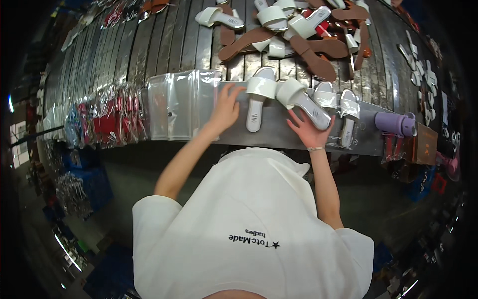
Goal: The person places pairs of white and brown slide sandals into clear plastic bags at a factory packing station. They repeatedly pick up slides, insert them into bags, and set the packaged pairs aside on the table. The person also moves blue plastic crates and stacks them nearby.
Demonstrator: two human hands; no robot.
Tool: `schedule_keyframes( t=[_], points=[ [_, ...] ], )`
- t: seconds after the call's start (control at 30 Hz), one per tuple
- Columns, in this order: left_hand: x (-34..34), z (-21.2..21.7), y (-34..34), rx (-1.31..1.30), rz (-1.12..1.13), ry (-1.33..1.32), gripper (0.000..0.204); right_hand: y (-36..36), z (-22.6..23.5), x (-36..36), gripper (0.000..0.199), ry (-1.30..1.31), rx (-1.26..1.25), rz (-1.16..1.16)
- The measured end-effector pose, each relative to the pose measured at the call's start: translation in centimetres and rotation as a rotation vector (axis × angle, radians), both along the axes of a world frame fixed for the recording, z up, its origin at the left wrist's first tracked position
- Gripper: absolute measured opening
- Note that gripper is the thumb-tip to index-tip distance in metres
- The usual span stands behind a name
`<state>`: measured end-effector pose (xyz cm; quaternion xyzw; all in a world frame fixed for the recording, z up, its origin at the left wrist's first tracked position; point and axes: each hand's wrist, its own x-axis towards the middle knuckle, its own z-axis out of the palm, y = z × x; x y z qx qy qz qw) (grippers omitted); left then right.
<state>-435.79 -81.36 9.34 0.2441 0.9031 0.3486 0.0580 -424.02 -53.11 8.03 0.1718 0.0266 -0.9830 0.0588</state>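
Observation:
On the grey work surface (234,133) in front of me lies a white slide sandal (261,87), its toe pointing away. My left hand (226,108) is just left of it, fingers stretched toward its strap and nothing visible in them. A second white slide sandal (292,92) sits at a slant to the right. Its heel end crosses over my right hand (312,132), whose fingers are spread below and beside the sole; whether they bear its weight is unclear. Right of that hand, a pair of white sandals (349,105) lies in clear plastic.
Clear plastic bags (174,107) lie in a stack to the left, beside packed red items (106,123). White and brown sandals (313,55) are heaped on the slatted table (172,50) beyond. A purple bottle (396,123) and a cardboard box (426,144) stand at the right.

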Motion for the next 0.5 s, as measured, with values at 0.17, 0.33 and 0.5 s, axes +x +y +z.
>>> schedule_keyframes(
  t=[0.17,0.33,0.5],
  points=[
    [5.3,-6.3,4.1,0.019,0.369,-0.447,0.092,0.4,-1.4,3.9,0.059,-0.175,0.196,0.145],
    [4.5,-6.6,5.9,-0.077,0.373,-0.573,0.084,-0.4,-1.2,3.3,0.029,-0.38,0.883,0.564],
    [4.9,-2.6,3.5,0.841,0.295,-0.82,0.057,-3.1,-1.6,0.8,0.031,-0.488,1.129,0.49]
  ],
)
